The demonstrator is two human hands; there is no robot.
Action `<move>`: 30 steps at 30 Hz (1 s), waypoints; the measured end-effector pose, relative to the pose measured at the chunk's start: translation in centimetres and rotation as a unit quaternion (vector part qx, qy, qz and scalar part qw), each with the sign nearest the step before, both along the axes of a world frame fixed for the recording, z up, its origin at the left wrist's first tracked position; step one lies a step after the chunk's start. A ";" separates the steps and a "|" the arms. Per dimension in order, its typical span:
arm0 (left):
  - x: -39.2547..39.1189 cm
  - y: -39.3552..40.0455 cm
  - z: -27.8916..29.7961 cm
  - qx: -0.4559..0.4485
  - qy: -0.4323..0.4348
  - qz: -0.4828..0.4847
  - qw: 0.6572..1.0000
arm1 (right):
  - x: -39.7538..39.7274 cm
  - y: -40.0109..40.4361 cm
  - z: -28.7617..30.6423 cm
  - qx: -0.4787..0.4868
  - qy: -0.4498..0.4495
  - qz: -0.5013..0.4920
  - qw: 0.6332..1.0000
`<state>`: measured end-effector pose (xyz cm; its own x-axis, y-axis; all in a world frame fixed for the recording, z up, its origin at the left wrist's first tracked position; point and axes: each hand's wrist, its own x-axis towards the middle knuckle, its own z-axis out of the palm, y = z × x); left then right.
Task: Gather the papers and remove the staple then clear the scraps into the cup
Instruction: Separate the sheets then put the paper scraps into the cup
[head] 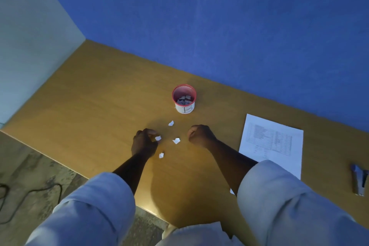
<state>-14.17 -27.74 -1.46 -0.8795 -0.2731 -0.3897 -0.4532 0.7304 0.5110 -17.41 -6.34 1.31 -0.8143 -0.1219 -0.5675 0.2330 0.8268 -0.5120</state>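
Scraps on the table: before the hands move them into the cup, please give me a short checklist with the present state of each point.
1. Cup upright, mouth open: ok; some scraps already inside.
2. Loose scraps all in view: ok; one near the cup, one in the middle, one nearest the person.
3. Left hand has a scrap: ok, at its fingertips.
4. Right hand free to pick: cannot tell; it is closed like a fist.
5. Path from scraps to cup clear: ok.
6. Paper out of the way: ok, flat on the right.
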 end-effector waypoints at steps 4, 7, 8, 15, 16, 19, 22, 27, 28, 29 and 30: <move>-0.4 -0.5 -0.5 0.017 0.010 -0.003 1.000 | -0.2 -2.1 -1.0 0.026 0.023 0.005 0.999; -0.8 -0.6 -0.8 0.029 0.016 0.000 0.999 | -0.4 -3.5 -1.7 0.054 0.031 0.014 0.998; -0.8 -0.6 -0.9 0.031 0.016 0.001 0.999 | -0.4 -3.8 -1.9 0.059 0.034 0.017 0.998; -0.8 -0.8 -1.6 0.044 0.013 -0.002 0.999 | -0.4 -4.8 -3.0 0.078 0.068 0.070 0.992; -0.8 -0.9 -1.7 0.041 0.014 -0.008 0.999 | -0.4 -4.8 -3.1 0.085 0.075 0.077 0.991; -1.0 -0.9 -1.7 0.032 0.009 -0.032 0.999 | -0.4 -4.8 -3.5 0.089 0.089 0.093 0.988; -1.4 -0.9 -1.4 0.033 -0.002 -0.044 0.999 | -0.7 -4.3 -3.1 0.054 0.121 0.103 0.986; -3.2 -0.5 0.5 0.086 0.071 -0.033 0.993 | -1.8 -3.1 -0.9 -0.091 0.231 0.122 0.961; -3.9 -0.4 1.0 0.093 0.099 -0.040 0.990 | -2.1 -3.0 -0.3 -0.105 0.258 0.120 0.953; -4.6 -0.2 1.6 0.100 0.128 -0.050 0.985 | -2.5 -2.8 0.3 -0.111 0.289 0.114 0.944; -5.5 -0.1 2.2 0.105 0.158 -0.059 0.980 | -2.8 -2.7 0.9 -0.110 0.322 0.104 0.934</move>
<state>-19.64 -27.79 0.78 -0.9859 -0.1048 -0.1302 -0.1671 0.6317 0.7570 -20.25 -9.01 2.20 -0.9240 -0.3717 0.0901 -0.3366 0.6783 -0.6531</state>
